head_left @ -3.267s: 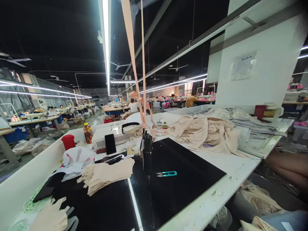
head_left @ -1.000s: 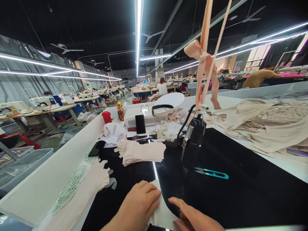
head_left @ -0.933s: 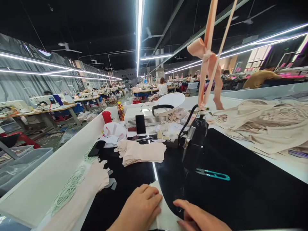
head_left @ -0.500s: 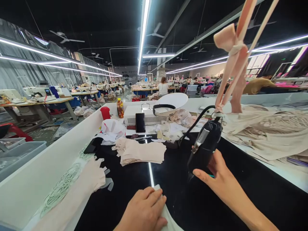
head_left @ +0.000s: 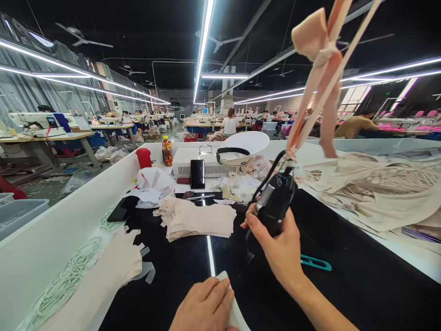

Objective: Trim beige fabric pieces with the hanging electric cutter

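Note:
My right hand (head_left: 277, 250) is wrapped around a black hand tool (head_left: 274, 202) that hangs by pink fabric straps (head_left: 319, 78) from above, over the black worktop (head_left: 344, 285). My left hand (head_left: 203, 305) lies flat, fingers together, on a small white fabric piece (head_left: 234, 308) at the near edge of the worktop. A teal thread snipper (head_left: 315, 263) lies just right of my right wrist. A stack of beige cut pieces (head_left: 196, 220) sits beyond my left hand.
A white box (head_left: 193, 161) with a phone (head_left: 197, 174) leaning on it, a red cup (head_left: 144, 157) and a bottle (head_left: 167, 151) stand at the back. Beige lace fabric (head_left: 375, 188) is piled right. White cord (head_left: 65, 280) and beige cloth (head_left: 103, 280) lie left. People work at distant sewing tables.
My right hand left the white piece, rose and closed around the hanging black tool, pulling it left and toward me. My left hand stayed on the white piece.

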